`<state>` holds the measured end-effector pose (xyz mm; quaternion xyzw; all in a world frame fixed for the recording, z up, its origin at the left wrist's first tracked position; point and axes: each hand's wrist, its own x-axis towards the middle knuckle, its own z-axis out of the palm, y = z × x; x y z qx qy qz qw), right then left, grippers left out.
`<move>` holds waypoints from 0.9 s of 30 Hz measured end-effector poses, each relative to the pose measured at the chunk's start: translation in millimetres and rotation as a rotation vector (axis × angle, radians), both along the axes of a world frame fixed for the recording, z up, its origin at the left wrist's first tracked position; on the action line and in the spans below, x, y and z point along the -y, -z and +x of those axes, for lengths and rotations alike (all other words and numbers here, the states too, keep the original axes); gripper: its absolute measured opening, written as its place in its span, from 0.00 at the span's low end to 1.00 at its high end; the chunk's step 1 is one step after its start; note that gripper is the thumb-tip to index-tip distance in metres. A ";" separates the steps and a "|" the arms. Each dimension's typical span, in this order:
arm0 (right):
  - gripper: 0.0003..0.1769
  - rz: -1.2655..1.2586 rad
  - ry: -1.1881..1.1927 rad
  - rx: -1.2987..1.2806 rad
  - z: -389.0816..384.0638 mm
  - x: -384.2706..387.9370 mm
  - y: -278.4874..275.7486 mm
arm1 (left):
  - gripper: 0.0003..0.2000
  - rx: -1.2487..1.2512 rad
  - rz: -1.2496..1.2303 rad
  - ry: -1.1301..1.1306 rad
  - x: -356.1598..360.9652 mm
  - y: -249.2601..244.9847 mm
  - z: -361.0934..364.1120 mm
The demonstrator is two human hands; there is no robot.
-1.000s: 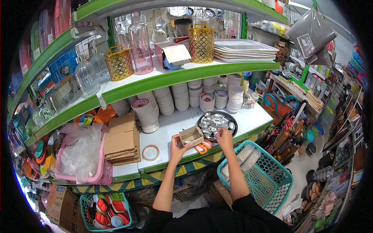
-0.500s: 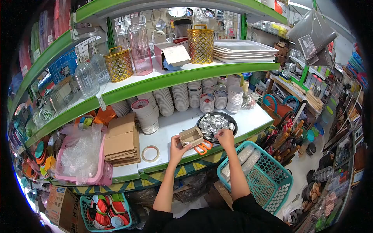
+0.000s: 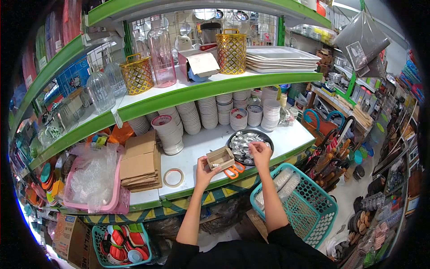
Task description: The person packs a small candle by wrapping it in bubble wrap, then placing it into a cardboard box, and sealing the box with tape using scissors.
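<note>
My left hand [image 3: 204,174] grips a small open cardboard box [image 3: 221,158], tilted so its inside faces up; a small shiny piece shows in its near corner. To the right stands a round black tray [image 3: 271,140] filled with small fluted silver metal molds [image 3: 242,142]. Over the tray's right part is my right hand [image 3: 260,154], its fingertips pinched together; whatever they hold is too small to make out. Scissors with orange handles [image 3: 234,171] lie between the box and the tray's near edge.
Stacks of white bowls [image 3: 209,112] line the back of the white shelf. Folded cardboard [image 3: 141,159] and a tape roll [image 3: 174,177] lie left. A teal basket [image 3: 329,208] sits below right, a pink basket [image 3: 121,197] at left. The green-edged shelf [image 3: 215,90] overhangs.
My right hand has risen slightly from the molds, its fingertips shifting up and away from the tray's near right edge. My left hand and the box stay in place.
</note>
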<state>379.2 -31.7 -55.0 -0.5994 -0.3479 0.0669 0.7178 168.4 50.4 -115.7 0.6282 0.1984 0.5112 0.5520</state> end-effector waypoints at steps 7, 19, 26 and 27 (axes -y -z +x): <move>0.05 -0.144 -0.371 0.332 -53.5 -3.2 -19.0 | 0.32 0.003 -0.042 0.019 -0.6 2.0 -0.7; 0.07 -0.581 -0.328 0.933 -76.1 -17.9 -8.5 | 0.31 0.017 -0.050 0.036 -1.6 5.3 -0.5; 0.07 -0.190 -0.147 0.651 -59.4 -10.6 -10.4 | 0.32 -0.029 -0.005 0.001 -3.1 5.7 -0.1; 0.07 -0.104 -0.026 0.618 -53.4 -9.5 -8.4 | 0.32 -0.032 -0.013 0.001 -3.2 6.6 -0.2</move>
